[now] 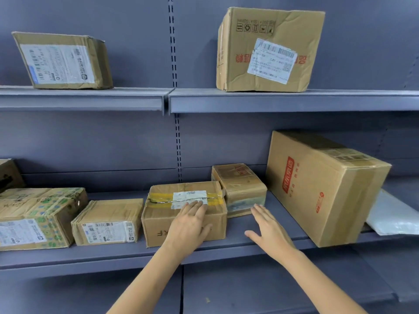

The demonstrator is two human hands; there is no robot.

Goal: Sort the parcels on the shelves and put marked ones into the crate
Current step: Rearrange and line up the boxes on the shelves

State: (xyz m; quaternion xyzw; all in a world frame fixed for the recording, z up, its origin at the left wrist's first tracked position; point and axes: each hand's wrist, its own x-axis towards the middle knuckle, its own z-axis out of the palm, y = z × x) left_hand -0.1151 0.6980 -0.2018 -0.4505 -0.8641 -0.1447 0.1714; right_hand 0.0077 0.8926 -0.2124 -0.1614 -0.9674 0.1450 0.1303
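Left hand (189,219) lies flat on the taped box (184,211), fingers straight and reaching its white label, gripping nothing. Right hand (267,227) hovers open just right of that box, fingers spread over the lower shelf (260,243), holding nothing. Behind it sits a small box (240,189), touching the taped one's far corner. Left along the shelf: a labelled box (107,222), then a green-printed box (37,217). Right stands a big box (324,186) with red print, a white bag (392,215) beside it. Up on the top shelf (294,99), 2 more parcels: a flat box (63,61) at left, a dented box (268,49) at right. Crate out of view.
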